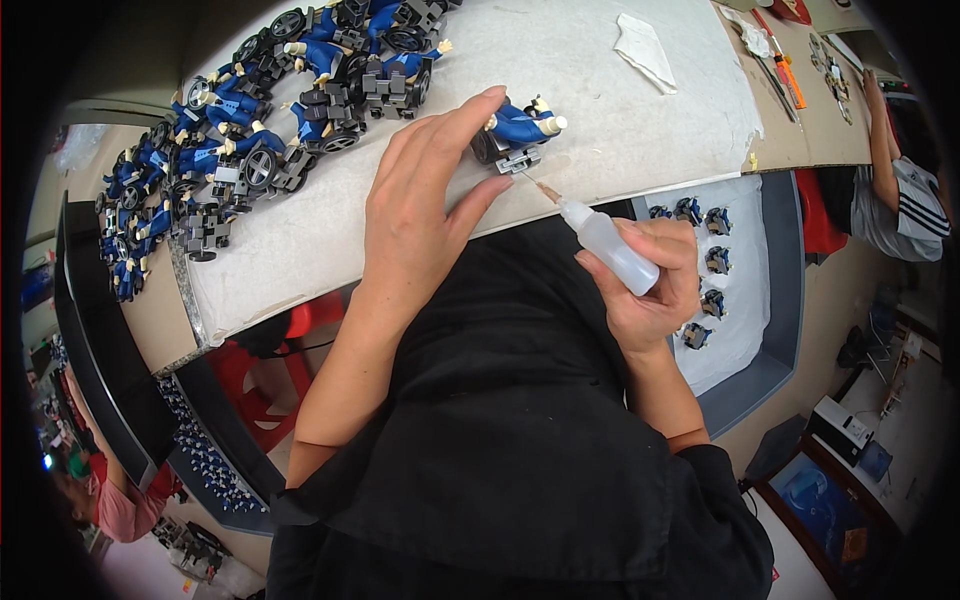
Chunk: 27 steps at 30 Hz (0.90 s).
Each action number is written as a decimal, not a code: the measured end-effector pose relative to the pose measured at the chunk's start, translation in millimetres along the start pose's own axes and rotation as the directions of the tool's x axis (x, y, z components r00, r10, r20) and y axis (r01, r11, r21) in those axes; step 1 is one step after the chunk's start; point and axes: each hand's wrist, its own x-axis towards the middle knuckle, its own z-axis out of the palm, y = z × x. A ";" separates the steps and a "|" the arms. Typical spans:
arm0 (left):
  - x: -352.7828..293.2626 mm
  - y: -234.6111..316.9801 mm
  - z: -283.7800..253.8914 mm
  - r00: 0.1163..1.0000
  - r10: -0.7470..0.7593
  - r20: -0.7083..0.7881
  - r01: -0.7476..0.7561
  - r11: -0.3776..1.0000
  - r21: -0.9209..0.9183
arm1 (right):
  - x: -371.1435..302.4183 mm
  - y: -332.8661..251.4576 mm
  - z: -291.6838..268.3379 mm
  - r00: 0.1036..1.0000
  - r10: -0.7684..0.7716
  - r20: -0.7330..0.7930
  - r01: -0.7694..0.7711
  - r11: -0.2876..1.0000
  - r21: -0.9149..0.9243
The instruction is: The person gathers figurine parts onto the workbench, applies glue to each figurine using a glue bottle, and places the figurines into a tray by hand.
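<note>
L hand (418,195) spread arnd blue fig (520,125) @ 12 o'clock; R hand (652,285) pinching wht bottle (607,243) @ 2, nozzle (547,191) nr fig.

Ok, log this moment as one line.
left hand: around blue figure; right hand: holds squeeze bottle, nozzle at figure's grey part; nearby: figure pile

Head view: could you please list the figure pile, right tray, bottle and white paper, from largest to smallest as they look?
1. Figure pile
2. Right tray
3. Bottle, partly hidden
4. White paper
</note>
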 end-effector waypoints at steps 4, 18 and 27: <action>0.5 0.4 -0.8 1.000 0.000 0.002 0.000 1.000 0.006 | -0.8 0.7 0.5 1.000 0.005 0.027 -0.004 1.000 -0.011; -2.9 0.1 -2.7 0.999 0.009 0.048 -0.011 0.999 0.041 | -2.8 1.3 2.5 0.999 -0.003 0.037 0.003 1.000 0.000; -0.6 -0.8 -1.7 0.998 -0.022 0.064 0.019 0.999 0.042 | -1.5 4.0 2.8 1.000 0.000 0.026 0.000 1.000 -0.007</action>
